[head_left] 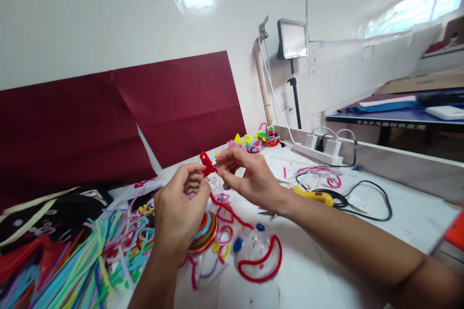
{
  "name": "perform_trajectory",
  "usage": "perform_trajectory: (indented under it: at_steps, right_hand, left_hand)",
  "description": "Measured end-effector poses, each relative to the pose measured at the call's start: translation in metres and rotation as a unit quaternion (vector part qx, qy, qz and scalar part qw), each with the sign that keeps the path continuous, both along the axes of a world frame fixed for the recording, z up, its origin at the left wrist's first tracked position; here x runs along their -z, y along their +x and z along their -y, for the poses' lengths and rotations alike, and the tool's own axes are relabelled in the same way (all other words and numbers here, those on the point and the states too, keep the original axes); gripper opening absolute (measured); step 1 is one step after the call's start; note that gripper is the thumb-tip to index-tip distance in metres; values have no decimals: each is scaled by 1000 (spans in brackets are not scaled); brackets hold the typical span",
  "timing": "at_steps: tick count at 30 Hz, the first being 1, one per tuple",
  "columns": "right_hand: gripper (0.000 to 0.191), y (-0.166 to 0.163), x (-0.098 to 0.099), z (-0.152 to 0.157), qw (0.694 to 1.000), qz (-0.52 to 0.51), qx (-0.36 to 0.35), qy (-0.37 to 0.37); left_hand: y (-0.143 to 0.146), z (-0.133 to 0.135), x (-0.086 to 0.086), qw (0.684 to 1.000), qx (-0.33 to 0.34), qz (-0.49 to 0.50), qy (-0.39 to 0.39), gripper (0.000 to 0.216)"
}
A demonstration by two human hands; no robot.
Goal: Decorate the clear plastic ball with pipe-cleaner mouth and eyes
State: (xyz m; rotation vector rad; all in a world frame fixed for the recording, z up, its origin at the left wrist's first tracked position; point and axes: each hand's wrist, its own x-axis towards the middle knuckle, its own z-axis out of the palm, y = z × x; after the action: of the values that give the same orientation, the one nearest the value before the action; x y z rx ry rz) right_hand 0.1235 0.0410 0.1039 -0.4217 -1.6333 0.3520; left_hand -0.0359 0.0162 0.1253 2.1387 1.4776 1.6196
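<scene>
Between my two hands is a red pipe cleaner [207, 164], bent into small loops at its top, with a long tail hanging down to the right. My left hand [183, 203] pinches its left side between thumb and forefinger. From the right, my right hand [250, 174] pinches the other side near the twist. Below lies a clear plastic piece [259, 253] edged with a red pipe-cleaner mouth shape and two blue discs. A striped coil of coloured pipe cleaners [207, 234] sits partly behind my left hand.
Many loose pipe cleaners [79, 256] spread at the left. Finished colourful figures [270, 136] stand at the back. A yellow-handled tool [313, 196] with a black cord lies right, near a power strip [319, 153]. A lamp [293, 38] stands behind.
</scene>
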Motion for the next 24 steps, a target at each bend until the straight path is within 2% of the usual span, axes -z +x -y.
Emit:
perform_trajectory:
  at_steps: [2, 5, 8, 11, 14, 19, 24]
  right_hand:
    - [13, 1, -1, -1, 1000, 10, 17, 15]
    - [13, 1, -2, -2, 997, 26, 52, 50]
    - [13, 1, -1, -3, 994, 31, 68, 79]
    - [15, 1, 1, -3, 993, 35, 66, 97]
    - [17, 1, 1, -2, 991, 44, 60, 108]
    - [15, 3, -1, 0, 977, 84, 110, 163]
    - [18, 4, 0, -1, 917, 160, 231, 284]
  left_hand:
    - [-1, 0, -1, 1000, -14, -1, 8, 25]
    - [0, 0, -4, 991, 64, 101, -56, 42]
    - [3, 2, -8, 946, 169, 230, -157, 51]
    - [5, 3, -11, 907, 228, 271, -228, 35]
    - [3, 2, -9, 908, 231, 254, -240, 21]
    - [-2, -1, -6, 912, 223, 254, -234, 25]
    - [-4, -3, -3, 927, 197, 232, -220, 30]
